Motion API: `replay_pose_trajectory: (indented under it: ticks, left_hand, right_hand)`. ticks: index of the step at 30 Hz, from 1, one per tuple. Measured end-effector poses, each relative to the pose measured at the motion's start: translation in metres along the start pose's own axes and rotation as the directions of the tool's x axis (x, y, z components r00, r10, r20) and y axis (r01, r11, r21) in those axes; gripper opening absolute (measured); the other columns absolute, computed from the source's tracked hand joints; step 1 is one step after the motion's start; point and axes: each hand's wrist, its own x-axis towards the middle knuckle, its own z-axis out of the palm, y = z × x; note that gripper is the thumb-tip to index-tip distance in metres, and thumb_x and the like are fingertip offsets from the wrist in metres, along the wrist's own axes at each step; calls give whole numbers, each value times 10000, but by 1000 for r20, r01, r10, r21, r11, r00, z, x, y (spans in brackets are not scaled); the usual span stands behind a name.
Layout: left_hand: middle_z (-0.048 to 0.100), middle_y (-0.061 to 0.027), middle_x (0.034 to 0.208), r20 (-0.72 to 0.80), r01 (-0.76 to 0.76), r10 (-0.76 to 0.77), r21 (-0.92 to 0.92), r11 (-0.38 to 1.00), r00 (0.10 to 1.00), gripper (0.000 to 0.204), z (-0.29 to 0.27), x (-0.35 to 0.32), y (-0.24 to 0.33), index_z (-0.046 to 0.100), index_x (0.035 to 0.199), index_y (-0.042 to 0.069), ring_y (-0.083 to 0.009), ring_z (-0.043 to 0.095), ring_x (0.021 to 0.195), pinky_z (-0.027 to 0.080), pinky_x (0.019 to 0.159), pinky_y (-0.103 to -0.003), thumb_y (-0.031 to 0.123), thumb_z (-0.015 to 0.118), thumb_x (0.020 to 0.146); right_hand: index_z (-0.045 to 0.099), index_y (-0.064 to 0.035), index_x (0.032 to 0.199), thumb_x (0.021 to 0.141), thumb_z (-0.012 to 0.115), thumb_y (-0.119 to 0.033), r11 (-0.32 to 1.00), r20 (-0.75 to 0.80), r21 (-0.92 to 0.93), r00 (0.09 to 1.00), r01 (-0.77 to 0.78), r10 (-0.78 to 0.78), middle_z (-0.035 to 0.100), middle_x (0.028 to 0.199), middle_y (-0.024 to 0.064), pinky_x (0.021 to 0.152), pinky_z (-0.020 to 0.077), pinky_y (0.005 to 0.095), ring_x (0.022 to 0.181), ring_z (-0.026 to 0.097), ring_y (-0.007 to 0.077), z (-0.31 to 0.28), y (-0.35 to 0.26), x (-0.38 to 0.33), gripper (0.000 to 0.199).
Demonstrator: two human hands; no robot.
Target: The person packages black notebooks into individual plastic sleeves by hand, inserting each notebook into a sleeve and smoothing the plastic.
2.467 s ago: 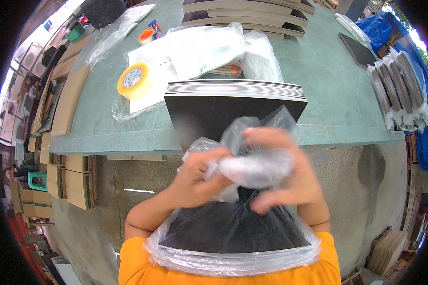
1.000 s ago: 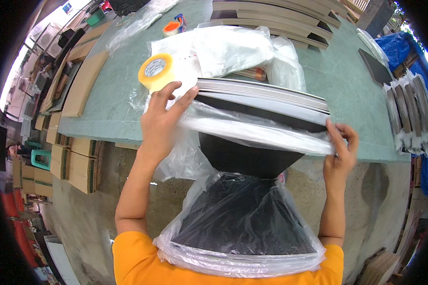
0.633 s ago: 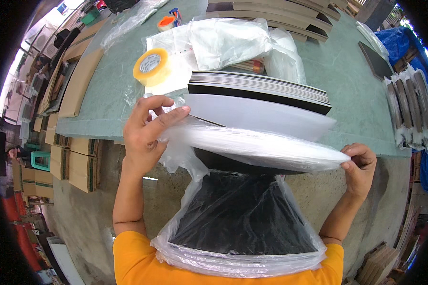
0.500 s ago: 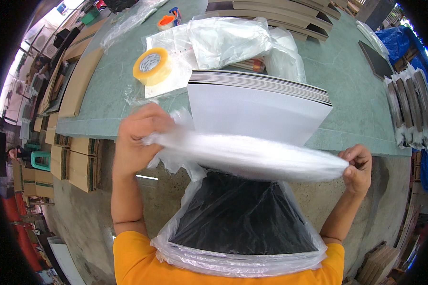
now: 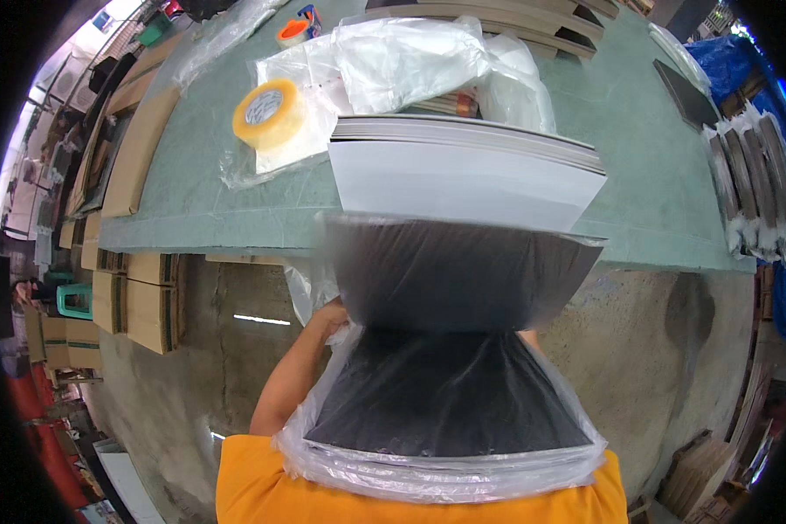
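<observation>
Upright before the smooth green table (image 5: 637, 201), that dark rectangular board in clear plastic film (image 5: 463, 275) looks stiff, light and slippery, best held by its side edges, though what the left hand (image 5: 330, 318) or mostly hidden right hand (image 5: 530, 339) grips, I can't tell.

From here I see a bright orange shirt (image 5: 258, 498), one colour wherever it shows; its left sleeve (image 5: 238, 458) is short, leaving the left forearm (image 5: 290, 389) and left hand (image 5: 330, 318) bare.

Tape (image 5: 275, 127) L of panel stk (image 5: 467, 179)
</observation>
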Motion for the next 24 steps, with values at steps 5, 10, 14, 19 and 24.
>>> replay_pose_trajectory:
  ticks: [5,10,14,19,24]
  left_hand:
    - [578,-60,859,-81,-277,346,444,852,935,471,13,5,13,506,1007,13,-145,535,691,454,611,-283,275,671,652]
    - [569,-150,984,-156,77,102,837,542,982,425,-1,-9,48,545,982,11,-273,529,919,413,791,-348,283,650,672]
    - [575,-119,741,-43,-259,378,656,709,925,184,52,-119,212,552,813,-9,-209,557,726,437,657,-320,156,575,734]
    - [567,-114,753,959,-569,-16,182,802,284,166,122,-111,209,526,880,1,-200,552,710,435,636,-315,138,515,786]
    - [558,-117,718,219,-227,103,681,696,970,135,99,-16,57,524,801,21,-200,520,667,417,626,-312,155,519,807]
  right_hand:
    - [503,18,936,728,461,-94,807,-73,-562,961,183,-268,561,798,165,673,446,348,764,559,279,9,24,15,240]
    - [472,43,1052,757,501,-160,605,-41,-756,906,248,-422,555,942,231,775,409,409,877,533,376,3,-66,-16,359]
    - [531,34,1017,846,463,-237,850,592,105,654,517,-471,567,993,169,780,417,406,904,552,302,-19,-204,-126,328]
    - [376,30,1218,881,409,-290,786,972,211,-36,582,-234,344,1284,188,997,214,388,1215,291,305,59,-187,-123,466]
    - [363,29,1225,839,427,-434,638,717,-564,695,525,62,315,1303,195,1004,199,341,1227,268,298,44,-70,-32,607]
